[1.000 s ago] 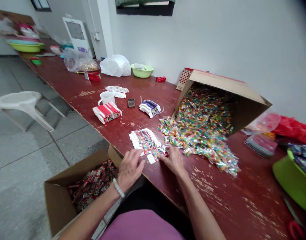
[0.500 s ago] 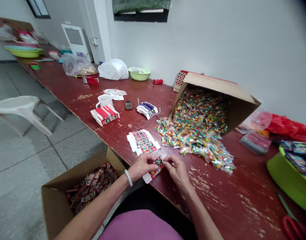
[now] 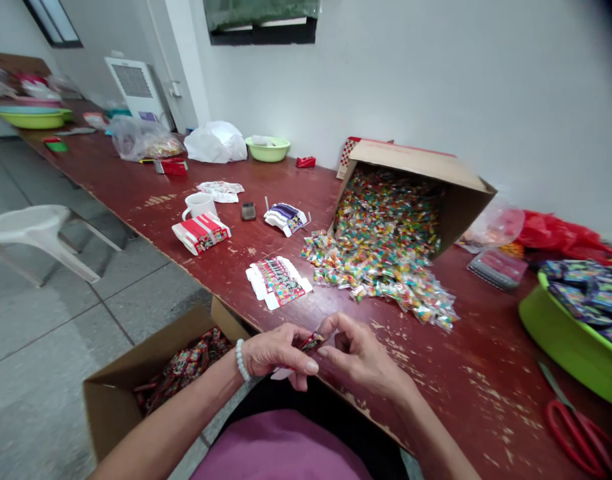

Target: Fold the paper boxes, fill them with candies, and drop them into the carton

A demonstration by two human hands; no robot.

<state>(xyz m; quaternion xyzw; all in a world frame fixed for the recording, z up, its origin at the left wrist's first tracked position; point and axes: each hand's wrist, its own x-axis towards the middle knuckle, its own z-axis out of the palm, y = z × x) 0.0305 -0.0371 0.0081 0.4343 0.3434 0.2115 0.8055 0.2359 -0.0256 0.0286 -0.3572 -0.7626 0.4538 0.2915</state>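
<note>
My left hand point(image 3: 283, 353) is closed around a small red printed carton point(image 3: 313, 342), which is partly hidden by the fingers. A pale flap shows below that hand. The curled thumb and forefinger of my right hand point(image 3: 353, 347) meet the carton's upper end, closed at its edge. Just beyond my hands lies a stack of flat printed cartons point(image 3: 279, 281). Small clear packets of colourful candy point(image 3: 381, 267) spill from a tipped cardboard box point(image 3: 416, 157) at the back right.
An open cardboard box point(image 3: 99, 393) of red packets stands below the table's left edge. Bundled red-striped cartons point(image 3: 201, 233), a white mug point(image 3: 200, 205) and purple cartons point(image 3: 286, 219) sit farther back. At right are a green basin point(image 3: 561, 340) and red-handled scissors point(image 3: 576, 427).
My left hand has turned and drawn the carton nearer to my body, tilting it. My right hand has stayed at its upper end. The camera view has shifted slightly right.
</note>
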